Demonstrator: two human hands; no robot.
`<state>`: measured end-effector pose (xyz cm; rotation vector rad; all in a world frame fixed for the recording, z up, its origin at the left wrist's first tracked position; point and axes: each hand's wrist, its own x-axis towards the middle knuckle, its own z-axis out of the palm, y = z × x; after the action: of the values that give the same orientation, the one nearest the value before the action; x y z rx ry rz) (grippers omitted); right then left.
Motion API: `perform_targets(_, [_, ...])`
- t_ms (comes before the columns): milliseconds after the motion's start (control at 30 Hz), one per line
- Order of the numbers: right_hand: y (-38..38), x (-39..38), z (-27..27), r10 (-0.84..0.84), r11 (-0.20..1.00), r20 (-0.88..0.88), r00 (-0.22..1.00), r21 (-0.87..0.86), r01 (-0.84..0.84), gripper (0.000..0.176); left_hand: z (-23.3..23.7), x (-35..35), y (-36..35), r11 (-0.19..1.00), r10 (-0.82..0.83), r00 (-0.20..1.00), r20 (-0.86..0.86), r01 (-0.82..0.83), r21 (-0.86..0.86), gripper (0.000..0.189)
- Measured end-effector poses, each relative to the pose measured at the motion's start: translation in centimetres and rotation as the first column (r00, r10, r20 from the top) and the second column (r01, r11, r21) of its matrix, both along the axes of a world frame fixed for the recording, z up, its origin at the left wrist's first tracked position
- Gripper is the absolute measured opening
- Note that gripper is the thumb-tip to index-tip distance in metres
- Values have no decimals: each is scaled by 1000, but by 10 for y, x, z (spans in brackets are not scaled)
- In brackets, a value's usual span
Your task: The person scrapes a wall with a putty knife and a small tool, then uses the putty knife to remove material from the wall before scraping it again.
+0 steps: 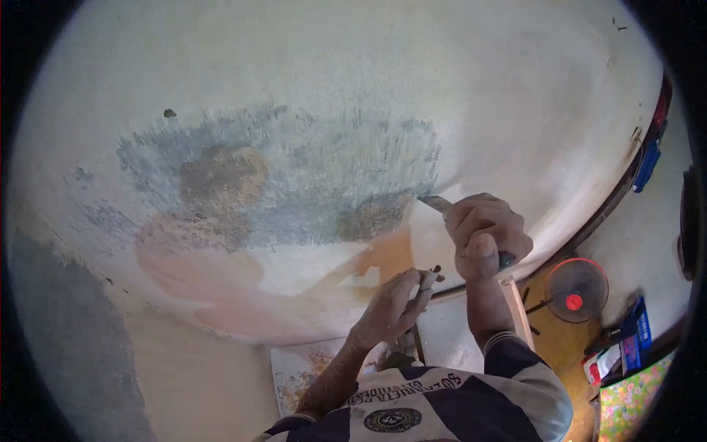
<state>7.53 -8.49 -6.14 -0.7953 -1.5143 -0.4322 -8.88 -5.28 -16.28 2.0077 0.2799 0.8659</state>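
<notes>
Scraper [436, 203] in the fisted right hand [482, 234], blade at the grey patch's [294, 184] four-o'clock edge: keep it shallow, push toward ten o'clock; left hand [401, 298], at its seven o'clock, is curled, hold unclear.

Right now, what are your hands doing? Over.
Right hand shut on scraper, blade against scraped grey patch. Left hand below, curled, contents unclear. Nothing blocking.
</notes>
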Motion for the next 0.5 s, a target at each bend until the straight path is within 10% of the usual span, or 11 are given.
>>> perform_targets(33, [2, 4, -3, 130, 991, -48, 990, 18, -130, 27, 2, 0, 2, 1000, -17, 1000, 4, 17, -7, 22])
perform_targets(233, [10, 24, -26, -409, 912, 280, 869, 107, 395, 33, -1, -2, 1, 999, 10, 999, -39, -12, -33, 21])
perform_targets(300, [17, -2, 14, 331, 935, -82, 940, 167, -314, 30, -5, 0, 1, 1000, 3, 1000, 3, -3, -15, 21])
perform_targets(367, [20, 9, -4, 929, 267, -370, 6, 660, -702, 30, -20, 8, 6, 997, 3, 991, 130, -13, 73, 21])
perform_targets(433, [20, 22, -40, 395, -277, 77, -915, 960, -38, 31, -14, 5, 6, 999, 19, 998, 56, -20, 26, 21])
perform_targets(500, [19, 17, -31, 840, -36, -350, -415, 728, -685, 31, -6, -1, 3, 999, 29, 999, -42, -30, -14, 22])
